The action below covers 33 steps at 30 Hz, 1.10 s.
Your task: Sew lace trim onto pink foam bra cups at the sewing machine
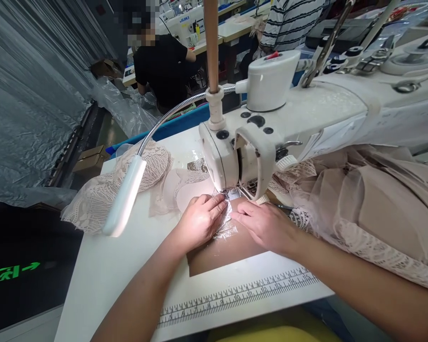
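Note:
A small pale lace fabric piece (228, 214), brightly lit, lies under the needle end of a white sewing machine (219, 159). My left hand (201, 221) is closed on its left side, fingertips pressed together close to the presser foot. From the right, my right hand (267, 225) pinches at the fabric's edge with curled fingers; its fingertips are partly hidden. Beneath both hands is a brown plate (214, 261) on the machine table. A beige lace-trimmed cup piece (192, 192) rests just behind my left hand.
Left on the white table (92, 285), lace cups (142, 166) are piled under a bendy lamp (124, 194). A heap of beige lace garments (371, 204) lies at right. A printed ruler (235, 299) runs along the front edge. Two people work at tables beyond.

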{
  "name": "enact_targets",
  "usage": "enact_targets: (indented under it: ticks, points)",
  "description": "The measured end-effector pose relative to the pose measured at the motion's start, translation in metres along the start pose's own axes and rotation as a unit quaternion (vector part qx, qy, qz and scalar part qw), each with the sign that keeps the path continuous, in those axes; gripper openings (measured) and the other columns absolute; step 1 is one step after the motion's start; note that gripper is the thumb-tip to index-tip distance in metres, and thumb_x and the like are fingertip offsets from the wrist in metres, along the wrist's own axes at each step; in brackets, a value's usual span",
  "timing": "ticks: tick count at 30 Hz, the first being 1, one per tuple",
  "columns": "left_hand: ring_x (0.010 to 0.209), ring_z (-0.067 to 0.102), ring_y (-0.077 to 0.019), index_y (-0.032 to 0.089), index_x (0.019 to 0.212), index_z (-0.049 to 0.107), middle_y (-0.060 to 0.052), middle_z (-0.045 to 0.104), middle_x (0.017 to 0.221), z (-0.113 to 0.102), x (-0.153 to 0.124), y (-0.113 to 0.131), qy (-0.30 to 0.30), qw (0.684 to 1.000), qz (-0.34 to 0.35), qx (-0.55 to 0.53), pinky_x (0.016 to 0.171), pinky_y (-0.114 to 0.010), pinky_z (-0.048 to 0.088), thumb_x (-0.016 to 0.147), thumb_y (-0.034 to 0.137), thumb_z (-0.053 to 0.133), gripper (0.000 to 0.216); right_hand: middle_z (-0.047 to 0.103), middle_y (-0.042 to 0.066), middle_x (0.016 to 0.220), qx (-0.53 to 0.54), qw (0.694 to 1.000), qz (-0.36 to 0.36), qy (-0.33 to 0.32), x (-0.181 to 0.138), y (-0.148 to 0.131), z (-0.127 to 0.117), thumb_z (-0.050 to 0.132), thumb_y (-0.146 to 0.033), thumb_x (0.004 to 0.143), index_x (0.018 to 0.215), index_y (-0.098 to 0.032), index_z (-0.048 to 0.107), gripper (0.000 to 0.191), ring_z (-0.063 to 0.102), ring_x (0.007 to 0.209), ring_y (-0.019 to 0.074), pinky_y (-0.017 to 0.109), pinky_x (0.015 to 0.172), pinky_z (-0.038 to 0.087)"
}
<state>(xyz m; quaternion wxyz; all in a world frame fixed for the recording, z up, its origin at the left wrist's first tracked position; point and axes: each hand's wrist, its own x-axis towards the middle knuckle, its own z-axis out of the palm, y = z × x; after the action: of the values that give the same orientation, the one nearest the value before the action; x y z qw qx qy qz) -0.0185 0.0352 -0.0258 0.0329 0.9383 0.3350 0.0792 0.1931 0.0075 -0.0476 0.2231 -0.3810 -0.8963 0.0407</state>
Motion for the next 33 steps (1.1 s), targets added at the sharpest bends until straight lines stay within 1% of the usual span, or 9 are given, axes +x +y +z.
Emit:
enact_targets:
  ticks: [4, 7, 10, 13, 15, 18, 23, 29, 33]
  points:
    - [0.091, 0.051, -0.0225, 0.018, 0.123, 0.057, -0.01, 0.06, 0.123, -0.001, -0.002, -0.003, -0.003, 1.0, 0.014, 0.002, 0.079, -0.037, 0.043, 0.095, 0.024, 0.04, 0.033, 0.054, 0.004, 0.073, -0.025, 0.999, 0.017, 0.019, 0.003, 0.0, 0.001, 0.043, -0.003, 0.078, 0.092, -0.015, 0.067, 0.031, 0.039, 0.065, 0.0151, 0.031, 0.057, 0.024]
    - [0.096, 0.051, -0.023, 0.018, 0.121, 0.058, -0.01, 0.062, 0.12, -0.001, -0.001, -0.005, 0.0, 1.0, 0.019, -0.001, 0.08, -0.038, 0.042, 0.095, 0.024, 0.04, 0.032, 0.058, 0.004, 0.077, -0.039, 0.999, 0.037, -0.004, 0.007, -0.001, -0.002, 0.045, -0.003, 0.076, 0.097, -0.016, 0.067, 0.033, 0.039, 0.063, 0.0145, 0.03, 0.057, 0.025]
    - [0.095, 0.052, -0.0228, 0.019, 0.119, 0.059, -0.011, 0.064, 0.115, 0.0, 0.001, -0.008, 0.008, 1.0, 0.019, -0.001, 0.079, -0.038, 0.042, 0.096, 0.025, 0.039, 0.032, 0.062, 0.005, 0.082, -0.057, 0.996, 0.07, -0.026, 0.011, -0.002, -0.004, 0.046, -0.004, 0.077, 0.101, -0.016, 0.067, 0.034, 0.04, 0.061, 0.014, 0.029, 0.057, 0.027]
    - [0.092, 0.053, -0.0225, 0.019, 0.118, 0.06, -0.011, 0.065, 0.112, 0.001, 0.002, -0.01, 0.018, 1.0, 0.012, -0.002, 0.077, -0.037, 0.041, 0.096, 0.025, 0.038, 0.032, 0.063, 0.008, 0.091, -0.064, 0.993, 0.094, -0.024, 0.012, -0.002, -0.003, 0.047, -0.004, 0.076, 0.109, -0.017, 0.066, 0.04, 0.045, 0.066, 0.0152, 0.029, 0.06, 0.032]
    - [0.092, 0.053, -0.0227, 0.019, 0.119, 0.059, -0.012, 0.065, 0.112, 0.001, 0.003, -0.011, 0.02, 1.0, 0.004, -0.002, 0.077, -0.037, 0.041, 0.096, 0.024, 0.038, 0.032, 0.063, 0.008, 0.095, -0.055, 0.994, 0.093, -0.022, 0.012, -0.001, -0.002, 0.047, -0.003, 0.075, 0.114, -0.018, 0.064, 0.045, 0.049, 0.071, 0.0162, 0.028, 0.062, 0.034]
    - [0.094, 0.052, -0.0239, 0.018, 0.119, 0.059, -0.011, 0.064, 0.112, 0.001, 0.003, -0.011, 0.014, 1.0, -0.008, -0.001, 0.076, -0.038, 0.04, 0.095, 0.022, 0.039, 0.032, 0.062, 0.007, 0.089, -0.041, 0.995, 0.087, -0.032, 0.011, 0.0, -0.002, 0.046, -0.002, 0.077, 0.113, -0.019, 0.065, 0.044, 0.049, 0.071, 0.0158, 0.028, 0.062, 0.034]
    - [0.096, 0.051, -0.025, 0.019, 0.121, 0.057, -0.011, 0.063, 0.114, 0.002, 0.002, -0.013, 0.015, 1.0, -0.018, -0.003, 0.08, -0.039, 0.04, 0.092, 0.018, 0.042, 0.033, 0.056, 0.002, 0.074, -0.036, 0.995, 0.087, -0.034, 0.011, -0.001, -0.006, 0.045, -0.001, 0.08, 0.103, -0.019, 0.068, 0.037, 0.041, 0.061, 0.0132, 0.028, 0.056, 0.028]
    - [0.103, 0.05, -0.0258, 0.02, 0.124, 0.054, -0.01, 0.059, 0.124, 0.003, 0.0, -0.012, 0.021, 0.999, -0.026, 0.004, 0.084, -0.041, 0.04, 0.089, 0.017, 0.044, 0.036, 0.056, 0.001, 0.072, -0.024, 0.996, 0.077, -0.021, 0.011, -0.002, -0.005, 0.043, -0.003, 0.082, 0.102, -0.018, 0.067, 0.034, 0.038, 0.059, 0.013, 0.028, 0.057, 0.026]
    - [0.105, 0.05, -0.0265, 0.02, 0.125, 0.053, -0.01, 0.058, 0.126, 0.004, -0.001, -0.01, 0.014, 0.999, -0.032, 0.018, 0.085, -0.042, 0.039, 0.089, 0.018, 0.044, 0.036, 0.057, 0.002, 0.072, -0.013, 0.996, 0.082, -0.018, 0.009, -0.001, -0.005, 0.044, -0.003, 0.083, 0.104, -0.017, 0.067, 0.034, 0.038, 0.06, 0.0131, 0.027, 0.058, 0.027]
